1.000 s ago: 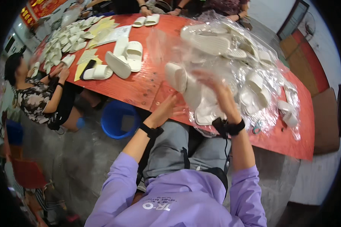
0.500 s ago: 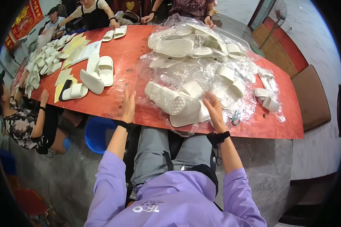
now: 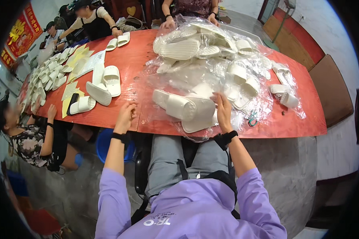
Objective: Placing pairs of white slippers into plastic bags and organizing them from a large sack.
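A pair of white slippers [image 3: 180, 107] lies on the clear plastic sheeting [image 3: 147, 104] in front of me, one overlapping the other. Left of them, my left hand [image 3: 125, 116] is above the red table with its fingers curled in close to the sheeting's edge. Whether any film is pinched there I cannot make out. My right hand [image 3: 223, 110] stands at the right side of the pair, fingers stretched out, its tips close to the slippers and the plastic. A large heap of white slippers in clear plastic [image 3: 183, 48] rises just beyond.
Scissors with teal handles [image 3: 252, 118] lie right of my right hand. More slippers [image 3: 107, 79] and a black-soled one [image 3: 73, 104] are to the left, with yellow sheets [image 3: 76, 59]. A blue bucket [image 3: 103, 145] stands below the table edge. Co-workers sit around the table.
My left hand has shifted left and down, and its fingers have gone from stretched to curled. The right hand stays beside the slippers. Across the table, a co-worker's hands have moved onto the heap's plastic.
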### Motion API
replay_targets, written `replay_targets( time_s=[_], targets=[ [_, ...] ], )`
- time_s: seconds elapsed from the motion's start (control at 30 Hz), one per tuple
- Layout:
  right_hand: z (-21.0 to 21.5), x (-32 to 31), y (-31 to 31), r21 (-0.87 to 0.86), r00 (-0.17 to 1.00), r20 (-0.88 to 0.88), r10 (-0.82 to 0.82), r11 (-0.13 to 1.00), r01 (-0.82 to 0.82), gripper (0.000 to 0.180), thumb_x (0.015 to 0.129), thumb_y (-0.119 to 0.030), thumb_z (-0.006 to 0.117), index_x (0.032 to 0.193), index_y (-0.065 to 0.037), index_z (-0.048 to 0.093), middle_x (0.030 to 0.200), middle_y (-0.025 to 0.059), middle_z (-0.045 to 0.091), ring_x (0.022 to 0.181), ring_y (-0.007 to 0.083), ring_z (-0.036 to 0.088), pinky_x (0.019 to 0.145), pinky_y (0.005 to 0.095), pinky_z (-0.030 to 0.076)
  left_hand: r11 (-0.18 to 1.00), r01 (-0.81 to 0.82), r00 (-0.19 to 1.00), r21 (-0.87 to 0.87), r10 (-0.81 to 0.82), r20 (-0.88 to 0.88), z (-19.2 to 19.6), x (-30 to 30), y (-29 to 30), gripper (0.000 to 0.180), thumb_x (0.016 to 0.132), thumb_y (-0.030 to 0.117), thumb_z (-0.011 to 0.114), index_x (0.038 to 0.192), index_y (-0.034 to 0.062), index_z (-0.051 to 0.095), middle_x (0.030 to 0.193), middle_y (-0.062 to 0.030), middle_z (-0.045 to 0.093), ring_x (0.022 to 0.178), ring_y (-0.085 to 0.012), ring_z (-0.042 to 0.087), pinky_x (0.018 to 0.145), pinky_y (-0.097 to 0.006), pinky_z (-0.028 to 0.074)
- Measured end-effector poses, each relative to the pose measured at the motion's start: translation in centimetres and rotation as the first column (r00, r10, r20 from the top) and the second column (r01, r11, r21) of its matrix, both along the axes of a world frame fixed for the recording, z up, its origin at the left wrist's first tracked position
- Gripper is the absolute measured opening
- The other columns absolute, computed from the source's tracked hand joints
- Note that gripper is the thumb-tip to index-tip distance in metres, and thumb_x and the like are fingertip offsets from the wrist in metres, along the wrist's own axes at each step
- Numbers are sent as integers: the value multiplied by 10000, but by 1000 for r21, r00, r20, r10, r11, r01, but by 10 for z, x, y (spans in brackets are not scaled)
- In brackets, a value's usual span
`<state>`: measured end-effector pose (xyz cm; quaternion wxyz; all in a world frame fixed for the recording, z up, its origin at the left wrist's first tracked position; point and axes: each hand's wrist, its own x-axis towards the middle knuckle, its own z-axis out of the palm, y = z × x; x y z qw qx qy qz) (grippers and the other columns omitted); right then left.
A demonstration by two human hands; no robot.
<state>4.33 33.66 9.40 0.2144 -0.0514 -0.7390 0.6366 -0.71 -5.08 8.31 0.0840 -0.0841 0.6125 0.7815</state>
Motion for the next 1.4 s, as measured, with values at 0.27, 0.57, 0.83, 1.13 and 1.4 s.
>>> replay_targets(
  time_s=[0.27, 0.57, 0.83, 1.13, 1.4],
  targets=[
    [-30, 26, 13, -41, 997, -48, 64, 997, -66, 305, 994, -265, 458, 1159, -46, 594, 1014, 71, 633, 915, 165, 603, 794, 291, 483, 917, 398, 911, 19, -398, 109, -17, -27, 27, 601, 927, 486, 466, 1364, 79, 405, 1254, -155, 533, 1168, -279, 506, 1014, -360, 391],
    [-19, 24, -11, 0, 997, -37, 69, 998, -70, 285, 990, -243, 472, 1163, -51, 592, 1002, 35, 605, 849, 102, 545, 748, 249, 453, 613, 597, 728, -517, -685, 29, 7, 10, 89, 378, 891, 273, 551, 1148, -3, 572, 1017, -53, 613, 863, -139, 556, 717, -285, 462],
    [-8, 26, 16, -9, 986, 48, -160, 987, 160, 304, 993, -230, 403, 1166, -40, 566, 871, 51, 612, 680, 107, 541, 597, 240, 428, 993, 86, 996, -80, -88, -17, 37, -1, -12, 97, 863, 73, 506, 930, 88, 574, 849, 0, 581, 747, -143, 550, 667, -313, 470],
    [6, 40, -3, -38, 985, 92, -149, 988, 153, 712, 935, -115, 482, 1480, -95, 24, 1013, 128, 640, 540, 108, 527, 479, 238, 450, 885, -382, 896, -267, 284, -342, 61, -78, -151, 657, 920, 266, 554, 1395, -76, 256, 1376, -150, 425, 1266, -224, 393, 1041, -324, 321],
    [6, 61, 2, 101, 989, 144, 25, 994, -40, 618, 929, 3, 376, 1488, -184, 191, 1205, 126, 585, 563, 56, 483, 509, 208, 434, 863, -75, 974, -500, -43, -222, -19, -6, -65, 507, 929, 253, 541, 1334, -25, 414, 1263, -128, 532, 1206, -184, 467, 1012, -298, 359]
  ],
)
